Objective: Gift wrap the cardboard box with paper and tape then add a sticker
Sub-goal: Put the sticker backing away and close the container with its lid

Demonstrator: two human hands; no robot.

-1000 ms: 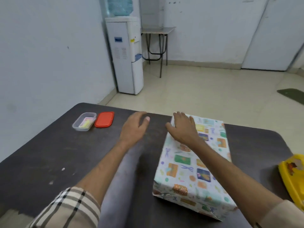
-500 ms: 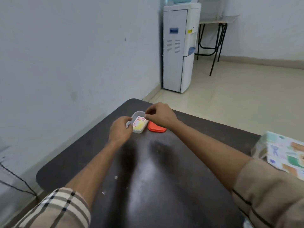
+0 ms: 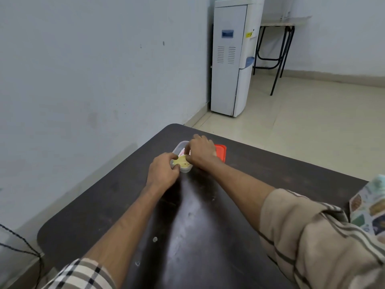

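A small clear plastic container [image 3: 181, 145] with stickers stands near the far left corner of the dark table [image 3: 204, 222]. My left hand [image 3: 163, 173] grips its near end. My right hand [image 3: 201, 151] reaches over it and pinches a yellow sticker sheet [image 3: 182, 161], which my left thumb also touches. The wrapped box [image 3: 369, 207], covered in patterned paper, shows only partly at the right edge, behind my right sleeve.
The container's red lid [image 3: 221, 152] lies just right of it, partly under my right hand. A white water dispenser [image 3: 233, 57] stands on the floor beyond the table, by the wall. A black cable [image 3: 18, 243] hangs at the left.
Both hands left the wrapped box and went to the sticker container at the left. My view swung left. The right hand now has a yellow sheet lifted from the container.
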